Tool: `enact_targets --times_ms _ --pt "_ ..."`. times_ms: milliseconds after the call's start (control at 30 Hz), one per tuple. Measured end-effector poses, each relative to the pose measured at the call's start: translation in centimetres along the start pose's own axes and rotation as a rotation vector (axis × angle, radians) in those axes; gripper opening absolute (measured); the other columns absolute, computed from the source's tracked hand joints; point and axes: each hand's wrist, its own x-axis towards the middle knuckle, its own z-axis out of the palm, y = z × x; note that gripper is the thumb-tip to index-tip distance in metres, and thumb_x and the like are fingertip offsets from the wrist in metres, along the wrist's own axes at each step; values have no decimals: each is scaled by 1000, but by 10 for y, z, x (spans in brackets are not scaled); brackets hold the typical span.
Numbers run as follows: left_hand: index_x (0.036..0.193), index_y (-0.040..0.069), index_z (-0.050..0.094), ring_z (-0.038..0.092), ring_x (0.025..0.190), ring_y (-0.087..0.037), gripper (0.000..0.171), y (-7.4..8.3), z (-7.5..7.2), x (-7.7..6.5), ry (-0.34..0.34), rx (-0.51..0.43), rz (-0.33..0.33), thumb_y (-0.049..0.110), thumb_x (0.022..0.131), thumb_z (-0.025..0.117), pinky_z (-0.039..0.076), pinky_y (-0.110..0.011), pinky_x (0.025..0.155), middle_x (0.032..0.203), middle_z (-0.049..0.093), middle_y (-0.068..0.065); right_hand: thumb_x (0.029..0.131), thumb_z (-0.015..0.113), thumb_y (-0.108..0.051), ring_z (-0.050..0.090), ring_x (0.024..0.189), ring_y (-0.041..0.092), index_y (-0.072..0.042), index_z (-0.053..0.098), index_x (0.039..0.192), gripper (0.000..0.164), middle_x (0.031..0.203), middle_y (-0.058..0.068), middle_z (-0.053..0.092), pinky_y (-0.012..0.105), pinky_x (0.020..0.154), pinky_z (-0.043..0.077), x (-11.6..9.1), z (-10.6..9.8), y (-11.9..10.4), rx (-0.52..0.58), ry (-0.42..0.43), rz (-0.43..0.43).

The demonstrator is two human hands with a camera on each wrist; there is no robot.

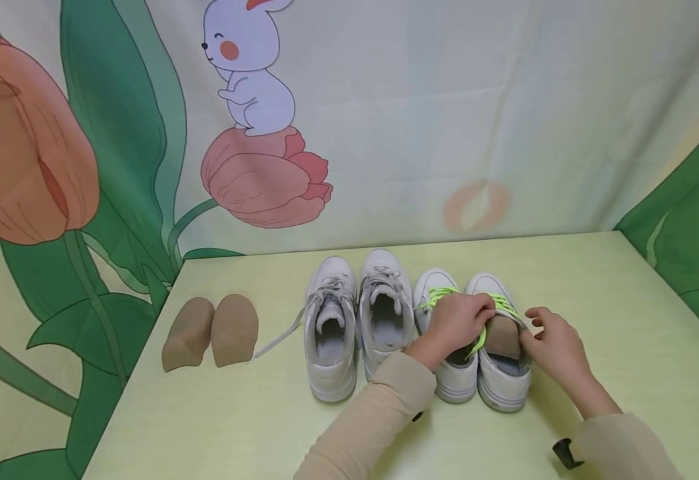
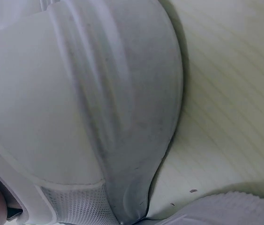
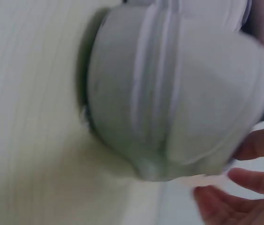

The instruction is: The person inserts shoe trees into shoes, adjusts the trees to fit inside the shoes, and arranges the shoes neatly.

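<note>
The rightmost white shoe [image 1: 504, 387], laced in neon green, stands toe away on the table with a brown insert [image 1: 503, 337] in its opening. My left hand [image 1: 457, 320] reaches over the neighbouring green-laced shoe [image 1: 456, 385], fingertips gripping at the rightmost shoe's tongue and laces. On the other side, my right hand [image 1: 556, 347] has its thumb at the collar, the other fingers outside. The right wrist view shows that shoe's heel [image 3: 169, 89] close up, beside the thumb. A white heel [image 2: 103, 93] fills most of the left wrist view.
Left of the green-laced pair stand two white shoes with grey laces [image 1: 330, 320], one lace trailing onto the table [image 1: 235, 420]. Two more brown inserts [image 1: 234, 331] lie at the table's left. A printed curtain [image 1: 385, 133] hangs behind the table.
</note>
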Motion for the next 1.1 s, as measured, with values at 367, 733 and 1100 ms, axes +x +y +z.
enact_targets --times_ms 367,733,1100 --pt "91 28 63 59 65 -4 14 -2 6 3 18 -4 5 33 88 51 43 -20 57 78 65 16 79 57 -26 57 62 32 5 57 101 38 78 20 63 41 50 42 -16 5 -31 -177 85 -66" --pt "91 28 64 60 66 -7 14 -3 7 6 19 -4 -10 33 88 52 43 -21 56 78 66 15 83 49 -38 53 53 31 4 42 110 50 68 21 59 36 41 33 -6 11 -35 -266 -44 49" --pt "92 28 64 61 68 -7 14 -2 3 10 2 -14 -21 33 88 51 44 -21 58 79 66 15 81 48 -47 48 47 31 2 33 103 56 56 18 50 35 39 30 10 17 -34 -263 16 114"
